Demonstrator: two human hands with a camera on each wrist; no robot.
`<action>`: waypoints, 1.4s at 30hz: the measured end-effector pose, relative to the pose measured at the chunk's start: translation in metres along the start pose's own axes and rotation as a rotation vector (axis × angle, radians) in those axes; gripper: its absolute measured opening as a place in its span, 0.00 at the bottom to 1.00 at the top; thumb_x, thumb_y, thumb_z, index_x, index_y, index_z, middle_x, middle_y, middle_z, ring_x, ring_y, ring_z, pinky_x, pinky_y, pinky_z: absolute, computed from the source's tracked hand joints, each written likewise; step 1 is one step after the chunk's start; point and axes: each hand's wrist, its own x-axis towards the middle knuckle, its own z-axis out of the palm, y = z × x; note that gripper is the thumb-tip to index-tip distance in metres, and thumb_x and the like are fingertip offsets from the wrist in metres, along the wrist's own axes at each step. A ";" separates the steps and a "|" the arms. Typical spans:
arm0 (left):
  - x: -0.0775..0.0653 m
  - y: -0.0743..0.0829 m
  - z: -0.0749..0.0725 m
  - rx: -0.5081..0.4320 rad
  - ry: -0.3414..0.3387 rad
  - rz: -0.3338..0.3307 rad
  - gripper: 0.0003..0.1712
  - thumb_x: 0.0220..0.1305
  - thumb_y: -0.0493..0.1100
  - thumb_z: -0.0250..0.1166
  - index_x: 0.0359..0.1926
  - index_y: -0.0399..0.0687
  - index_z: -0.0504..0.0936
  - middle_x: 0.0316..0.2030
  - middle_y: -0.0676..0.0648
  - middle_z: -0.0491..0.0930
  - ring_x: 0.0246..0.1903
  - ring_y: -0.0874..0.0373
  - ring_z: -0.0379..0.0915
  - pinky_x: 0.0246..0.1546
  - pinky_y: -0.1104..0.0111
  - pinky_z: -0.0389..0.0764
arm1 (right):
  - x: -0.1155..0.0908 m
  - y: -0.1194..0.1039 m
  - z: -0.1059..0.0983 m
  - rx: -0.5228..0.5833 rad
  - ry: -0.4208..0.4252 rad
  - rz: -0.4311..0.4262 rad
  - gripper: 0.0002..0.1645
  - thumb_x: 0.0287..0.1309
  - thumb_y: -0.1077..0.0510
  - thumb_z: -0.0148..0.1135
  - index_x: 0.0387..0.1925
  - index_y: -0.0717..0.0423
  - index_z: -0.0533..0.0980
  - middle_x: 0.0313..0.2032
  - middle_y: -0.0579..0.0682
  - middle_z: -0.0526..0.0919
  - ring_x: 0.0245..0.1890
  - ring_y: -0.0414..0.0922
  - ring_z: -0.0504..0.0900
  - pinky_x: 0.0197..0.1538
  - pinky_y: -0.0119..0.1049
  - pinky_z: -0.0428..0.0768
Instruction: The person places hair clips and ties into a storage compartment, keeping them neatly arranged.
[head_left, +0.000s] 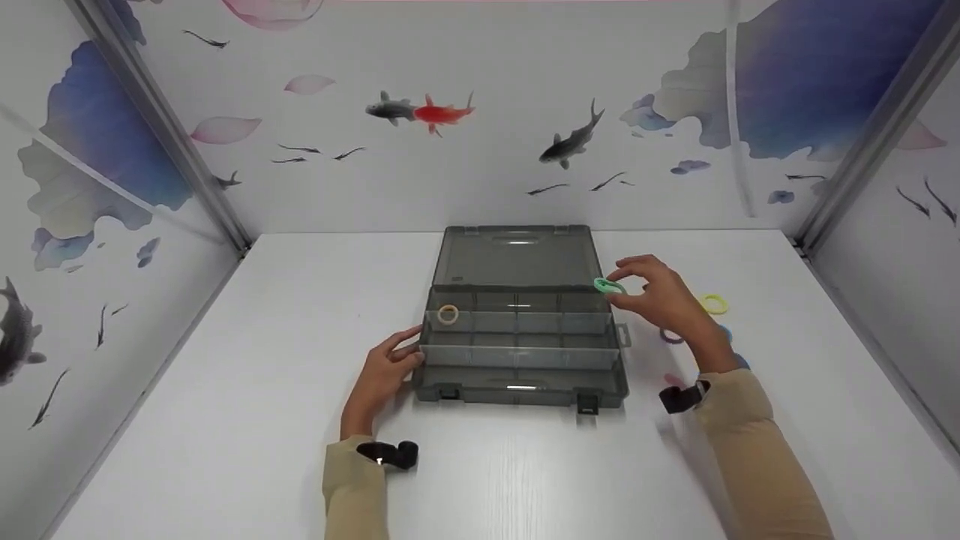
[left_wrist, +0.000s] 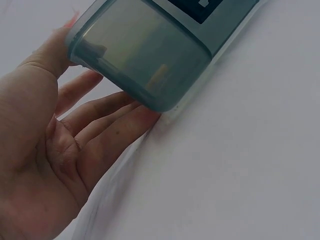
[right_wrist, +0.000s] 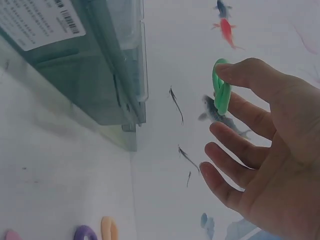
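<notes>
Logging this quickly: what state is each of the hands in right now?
Left hand: open, touching the grey box.
Right hand: closed, pinching a green band.

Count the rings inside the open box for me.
1: the tan ring, toward the back left of the box. The green ring is in the right hand. Others may be hidden.

One box, two hands, two wrist cameras, at least six rings show.
</notes>
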 end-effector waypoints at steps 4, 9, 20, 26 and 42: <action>-0.006 0.009 0.000 0.006 -0.001 -0.012 0.30 0.68 0.38 0.61 0.71 0.53 0.71 0.67 0.35 0.73 0.68 0.40 0.69 0.66 0.43 0.70 | 0.012 -0.015 0.004 -0.009 -0.032 -0.005 0.21 0.62 0.55 0.68 0.54 0.61 0.80 0.67 0.61 0.69 0.70 0.62 0.66 0.68 0.62 0.69; -0.004 0.005 -0.001 -0.017 -0.009 0.002 0.30 0.67 0.38 0.62 0.70 0.56 0.73 0.66 0.37 0.75 0.66 0.42 0.72 0.65 0.45 0.72 | 0.024 -0.032 0.010 -0.008 -0.054 -0.061 0.21 0.61 0.55 0.69 0.54 0.61 0.80 0.66 0.63 0.70 0.69 0.63 0.67 0.67 0.62 0.69; -0.001 0.001 0.000 -0.006 -0.008 -0.002 0.30 0.67 0.38 0.61 0.70 0.57 0.73 0.66 0.38 0.74 0.67 0.42 0.71 0.63 0.47 0.73 | 0.053 -0.060 0.030 -0.008 -0.102 -0.132 0.21 0.60 0.57 0.70 0.53 0.61 0.81 0.64 0.62 0.72 0.68 0.63 0.68 0.68 0.61 0.68; -0.001 0.001 -0.001 -0.006 -0.006 0.002 0.30 0.68 0.38 0.62 0.70 0.57 0.73 0.66 0.37 0.75 0.66 0.41 0.71 0.62 0.46 0.74 | 0.067 -0.073 0.041 -0.027 -0.136 -0.146 0.21 0.61 0.55 0.69 0.52 0.61 0.81 0.63 0.61 0.73 0.67 0.61 0.69 0.68 0.58 0.68; 0.000 0.002 0.000 -0.043 -0.015 -0.004 0.30 0.68 0.39 0.61 0.70 0.57 0.73 0.67 0.36 0.73 0.66 0.41 0.72 0.61 0.45 0.75 | 0.094 -0.101 0.080 -0.128 -0.214 -0.134 0.21 0.63 0.54 0.67 0.53 0.63 0.81 0.67 0.66 0.69 0.71 0.62 0.66 0.71 0.57 0.66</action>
